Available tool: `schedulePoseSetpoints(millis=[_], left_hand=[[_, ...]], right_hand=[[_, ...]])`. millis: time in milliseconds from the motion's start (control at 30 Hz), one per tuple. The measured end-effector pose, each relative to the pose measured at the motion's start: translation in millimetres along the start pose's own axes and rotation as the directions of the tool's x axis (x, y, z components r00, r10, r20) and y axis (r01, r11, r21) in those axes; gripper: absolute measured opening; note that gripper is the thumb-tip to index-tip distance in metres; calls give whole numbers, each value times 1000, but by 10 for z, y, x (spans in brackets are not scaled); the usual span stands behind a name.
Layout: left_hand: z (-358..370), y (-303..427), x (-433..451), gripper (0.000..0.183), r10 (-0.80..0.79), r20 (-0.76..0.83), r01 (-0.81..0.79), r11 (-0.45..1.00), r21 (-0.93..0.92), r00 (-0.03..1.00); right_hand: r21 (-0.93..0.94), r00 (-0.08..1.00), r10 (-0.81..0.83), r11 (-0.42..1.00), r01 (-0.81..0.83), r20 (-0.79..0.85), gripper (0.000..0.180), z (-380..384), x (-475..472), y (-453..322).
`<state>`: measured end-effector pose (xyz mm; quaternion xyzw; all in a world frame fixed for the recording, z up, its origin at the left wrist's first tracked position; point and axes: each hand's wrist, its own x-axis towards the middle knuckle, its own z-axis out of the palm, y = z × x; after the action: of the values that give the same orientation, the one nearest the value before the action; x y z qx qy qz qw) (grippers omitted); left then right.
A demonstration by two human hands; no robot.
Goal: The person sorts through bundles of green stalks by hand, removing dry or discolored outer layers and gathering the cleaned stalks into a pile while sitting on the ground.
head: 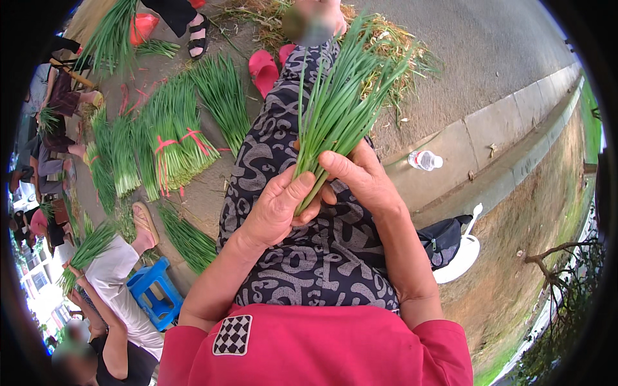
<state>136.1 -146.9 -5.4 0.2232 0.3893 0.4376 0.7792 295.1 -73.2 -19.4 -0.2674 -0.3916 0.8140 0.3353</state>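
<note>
Over my lap, a bunch of long green garlic chives (338, 111) is held with its leaf tips pointing away from me. My left hand (285, 202) grips the pale stem ends, thumb lying on top of them. Against the right side of the same bunch rests my right hand (364, 176), its thumb across the stalks and its fingers partly hidden behind them. Beneath both hands are my dark patterned trousers (318, 270). Left of my legs, bundles of chives tied with red strips (178, 144) lie on the ground beside a loose pile (222, 101).
A blue plastic stool (155, 292) stands at left near a seated person holding chives (91, 246). Discarded leaves (386, 53) lie ahead. Along the kerb (526, 103) at right are a plastic bottle (425, 160), a black bag (440, 241) and a white object (463, 258).
</note>
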Motion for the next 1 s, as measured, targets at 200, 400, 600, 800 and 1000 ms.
schedulePoseSetpoints(millis=[200, 400, 600, 800, 1000], left_hand=[[-36, -108, 38, 30, 39, -109, -34, 998, 49, 993], [-70, -138, 25, 28, 41, -167, -35, 999, 36, 985], [-103, -197, 54, 27, 45, -215, -35, 998, 49, 976], [-145, -277, 101, 25, 71, -233, -47, 993, 109, 970], [-140, -308, 119, 25, 63, -241, -34, 992, 120, 969]], right_hand=[[46, 1000, 8, 999, -8, -15, 46, -71, -14, 85], [31, 971, -10, 999, 18, -240, 52, -166, -8, 189], [-345, 841, -166, 938, -26, -514, 27, -349, -93, 133], [-730, 801, -566, 629, 268, -194, 11, -216, -66, 47], [-925, 851, -515, 365, 107, -105, 14, -77, -46, 82]])
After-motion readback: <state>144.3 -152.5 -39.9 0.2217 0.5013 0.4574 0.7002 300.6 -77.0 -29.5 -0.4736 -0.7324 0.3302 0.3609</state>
